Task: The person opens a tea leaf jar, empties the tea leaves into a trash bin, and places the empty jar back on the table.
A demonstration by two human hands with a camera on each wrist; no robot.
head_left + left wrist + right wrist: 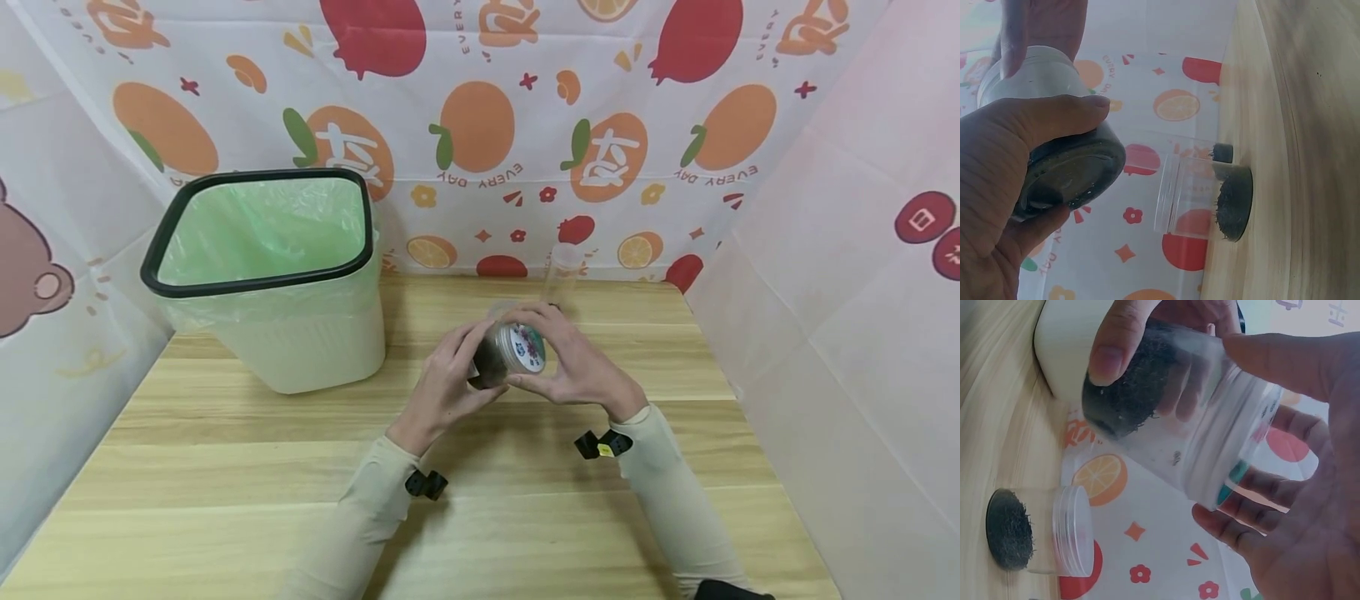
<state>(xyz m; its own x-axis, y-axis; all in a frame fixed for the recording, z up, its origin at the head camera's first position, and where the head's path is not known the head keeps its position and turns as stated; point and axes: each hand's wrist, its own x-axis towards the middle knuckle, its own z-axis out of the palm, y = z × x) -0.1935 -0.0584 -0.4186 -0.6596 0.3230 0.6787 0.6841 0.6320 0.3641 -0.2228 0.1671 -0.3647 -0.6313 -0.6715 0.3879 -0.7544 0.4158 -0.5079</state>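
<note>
My left hand (441, 385) grips a clear plastic jar (1147, 394) round its body, thumb on one side. Dark, shredded stuff, perhaps tea leaves, lies in the jar's bottom end. The jar is tilted above the table, its screw lid (527, 348) facing right and bearing a round printed label. My right hand (581, 362) curls its thumb and fingers round the lid, which sits on the jar. Behind the hands stands a second clear jar (1041, 531) with similar dark contents and a lid. A taller, narrow clear container (561, 275) stands beyond it, with a little dark stuff at its base.
A cream bin (322, 342) with a black rim and a green liner stands on the left of the wooden table (247, 500). A fruit-printed cloth (480, 208) hangs along the back, and pale cloth walls rise at both sides.
</note>
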